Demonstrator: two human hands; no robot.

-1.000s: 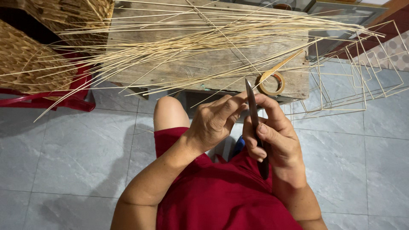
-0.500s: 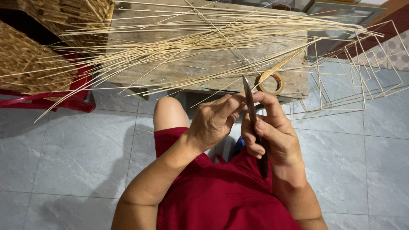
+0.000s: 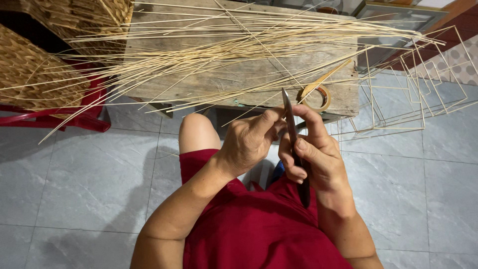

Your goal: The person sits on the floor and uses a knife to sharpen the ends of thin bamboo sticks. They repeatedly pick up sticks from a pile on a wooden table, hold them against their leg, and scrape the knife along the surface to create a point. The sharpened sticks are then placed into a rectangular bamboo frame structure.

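Note:
My right hand point(image 3: 313, 159) grips a dark-handled knife point(image 3: 290, 119), blade pointing up and away from me. My left hand point(image 3: 249, 142) is closed beside it, thumb and fingertips pinched against the blade near its middle; whether a thin stick sits between them I cannot tell. Both hands hover above my lap, over red clothing point(image 3: 249, 224) and my bare knee point(image 3: 196, 132). Just beyond the hands a large spread of thin pale bamboo sticks point(image 3: 239, 45) lies across a worn wooden bench point(image 3: 239, 82).
A roll of tape point(image 3: 314, 97) rests at the bench's near right edge. Square frames of thin sticks point(image 3: 408, 99) lean on the tiled floor at right. Woven baskets point(image 3: 35, 74) sit on a red plastic stand point(image 3: 74, 117) at left.
Both hands and the knife have shifted slightly left; the grip looks the same.

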